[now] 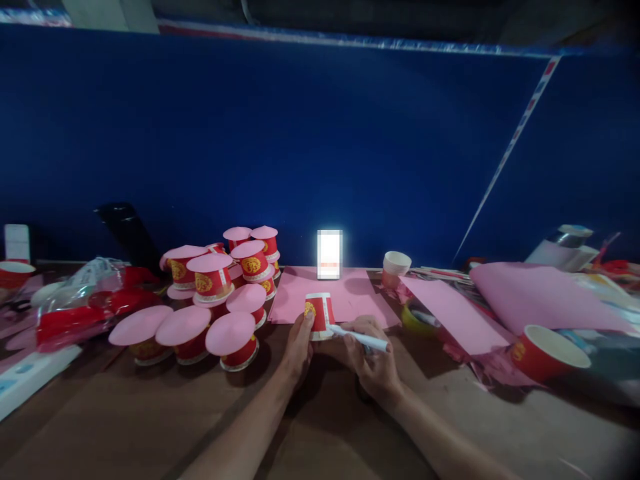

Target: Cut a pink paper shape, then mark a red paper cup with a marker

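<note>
My left hand (299, 343) is closed around the left side of a red paper cup (323, 313) with a gold emblem and a white strip. The cup is upside down or upright; I cannot tell which. My right hand (373, 353) grips a white pen-like marker (367, 339), its tip pointing left at the lower part of the cup, near or touching it. Behind the cup lies a pink paper sheet (290, 297). To the left stand several red cups topped with pink paper cones, such as a front one (231, 333).
A bright blurred phone-like rectangle (330, 255) stands behind the pink sheet. Rightward are a white cup (397, 262), a yellow tape roll (420, 320), pink papers (445, 313) and a red cup (550, 353) on its side. A power strip (35, 380) and plastic bag (90, 300) lie left.
</note>
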### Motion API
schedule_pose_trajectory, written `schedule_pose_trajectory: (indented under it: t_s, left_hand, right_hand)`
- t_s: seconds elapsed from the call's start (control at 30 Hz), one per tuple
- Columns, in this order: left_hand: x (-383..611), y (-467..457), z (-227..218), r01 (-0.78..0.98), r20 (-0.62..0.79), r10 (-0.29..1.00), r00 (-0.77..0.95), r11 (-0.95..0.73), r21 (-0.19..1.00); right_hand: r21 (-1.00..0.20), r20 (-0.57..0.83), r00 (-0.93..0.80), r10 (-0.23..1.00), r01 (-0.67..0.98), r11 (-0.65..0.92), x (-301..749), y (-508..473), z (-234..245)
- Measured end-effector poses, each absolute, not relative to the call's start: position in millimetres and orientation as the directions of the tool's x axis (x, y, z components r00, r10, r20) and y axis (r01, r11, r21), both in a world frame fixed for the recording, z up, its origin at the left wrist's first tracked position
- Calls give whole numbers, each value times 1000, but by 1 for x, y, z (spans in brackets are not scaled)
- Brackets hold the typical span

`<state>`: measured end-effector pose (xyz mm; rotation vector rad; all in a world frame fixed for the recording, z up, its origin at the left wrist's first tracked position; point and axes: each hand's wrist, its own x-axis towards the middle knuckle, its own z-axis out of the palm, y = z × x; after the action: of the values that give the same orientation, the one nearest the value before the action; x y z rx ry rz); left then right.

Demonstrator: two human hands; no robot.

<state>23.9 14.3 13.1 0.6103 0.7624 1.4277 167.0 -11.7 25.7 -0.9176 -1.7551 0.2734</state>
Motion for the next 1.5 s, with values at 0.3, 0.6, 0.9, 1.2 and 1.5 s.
schedule_pose_trajectory:
  t_s: [0.3,0.6,0.9,1.2,1.5]
  left_hand:
    - [23,17,6,-591,-80,997,4,67,804]
    - [22,19,-2,-596,-84,996,-8,63,800]
    - [22,20,3,-631,-169,985,-19,119,767]
    - [21,18,3,-632,-164,985,-44,100,769]
    - [22,19,0,-585,-89,995,-35,52,810]
  right_hand:
    - [-618,700,-85,709,426,661,167,-11,23]
    - [-608,710,-87,699,426,670,167,-11,24]
    - [-648,683,-65,727,405,645,167,-10,22]
    - [-663,674,-47,737,403,631,166,-13,25]
    - [-707,661,53,749,379,597,166,-8,23]
